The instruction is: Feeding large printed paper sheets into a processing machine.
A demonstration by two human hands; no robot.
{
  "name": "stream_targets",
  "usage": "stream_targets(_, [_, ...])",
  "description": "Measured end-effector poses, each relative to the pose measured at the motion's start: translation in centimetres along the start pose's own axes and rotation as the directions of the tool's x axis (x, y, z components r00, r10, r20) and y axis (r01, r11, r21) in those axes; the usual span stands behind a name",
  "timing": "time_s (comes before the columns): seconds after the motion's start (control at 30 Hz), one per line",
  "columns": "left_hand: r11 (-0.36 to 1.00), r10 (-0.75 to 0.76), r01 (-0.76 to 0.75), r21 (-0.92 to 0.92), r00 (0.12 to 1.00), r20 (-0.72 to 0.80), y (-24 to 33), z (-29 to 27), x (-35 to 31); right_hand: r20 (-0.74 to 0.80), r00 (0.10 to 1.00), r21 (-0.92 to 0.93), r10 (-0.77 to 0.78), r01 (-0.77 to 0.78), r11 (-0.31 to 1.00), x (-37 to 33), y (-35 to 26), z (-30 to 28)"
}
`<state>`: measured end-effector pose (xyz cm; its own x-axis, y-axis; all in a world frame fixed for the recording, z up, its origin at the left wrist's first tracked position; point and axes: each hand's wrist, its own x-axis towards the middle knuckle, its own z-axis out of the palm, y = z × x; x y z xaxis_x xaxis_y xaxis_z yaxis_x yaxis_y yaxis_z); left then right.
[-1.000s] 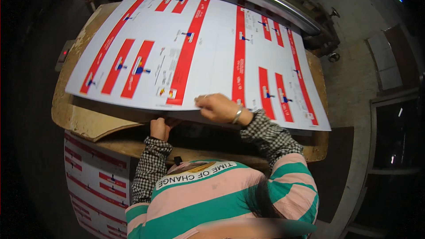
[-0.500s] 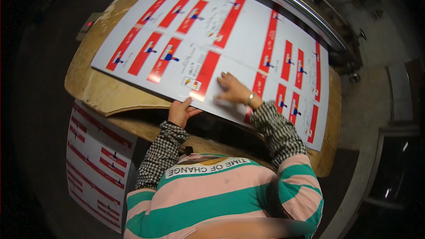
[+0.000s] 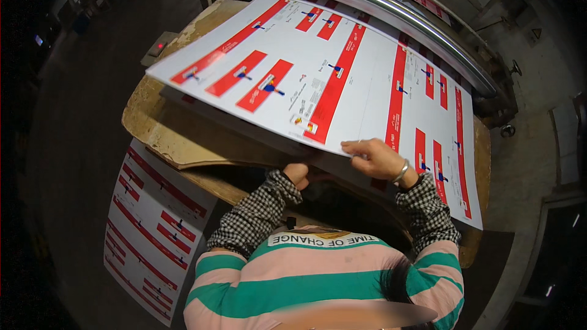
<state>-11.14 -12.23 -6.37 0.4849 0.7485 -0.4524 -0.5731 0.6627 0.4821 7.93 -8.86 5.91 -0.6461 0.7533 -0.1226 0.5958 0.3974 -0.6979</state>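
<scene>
A large white printed sheet (image 3: 374, 95) with red bands and small blue marks slopes down from the metal roller, its near edge lifted above the wooden table. That near edge is pinched in my right hand (image 3: 376, 159), thumb and fingers closed on it. Lower down, at the table's curved cutout, my left hand (image 3: 297, 175) is closed just under the lifted sheet. Shadow and the sheet hide what its fingers hold, if anything. Another sheet shows partly beneath the lifted one, along the left side.
The worn wooden table (image 3: 162, 125) has a curved cutout on my side. Behind it runs a long shiny roller (image 3: 379, 15) on a machine frame. More printed sheets (image 3: 153, 226) stand low at the left. A small box (image 3: 158, 49) with a red light sits by the table's left edge.
The sheet's near edge has risen from lying flat. My right hand has gone from resting over the sheet to pinching its edge. My left hand has moved below the sheet; the view has shifted.
</scene>
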Motion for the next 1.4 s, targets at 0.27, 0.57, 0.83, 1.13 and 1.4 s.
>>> stream_targets(0.27, [1.0, 0.009, -0.01, -0.012, 0.999, -0.052, -0.9, 1.4, -1.6, 0.036, 0.999, 0.093, -0.008, 0.004, 0.996, -1.0, 3.3, 3.2])
stream_targets(0.57, [0.999, 0.025, -0.026, 0.038, 0.999, 0.028, -2.0, -0.8, -1.5, -0.025, 0.963, 0.082, 0.268, -0.265, 0.961, 0.1, 5.0, 4.8])
stream_targets(0.83, [0.991, 0.055, -0.056, 0.123, 0.998, 0.014, -0.6, -0.8, -0.2, 0.197, 0.971, -0.43, 0.139, -0.042, 0.902, 1.5, 3.4, 6.4])
stream_targets(1.13, [0.932, -0.005, -0.008, 0.362, 0.999, 0.034, -0.7, -4.0, 1.5, -0.06, 0.994, 0.038, -0.093, 0.095, 0.995, 1.4, 3.9, 1.0])
stream_targets(1.4, [0.989, 0.09, -0.088, 0.12, 0.996, -0.007, -2.2, -6.3, 1.9, 0.03, 0.997, -0.072, -0.065, 0.067, 0.995, -0.4, 4.4, 5.4])
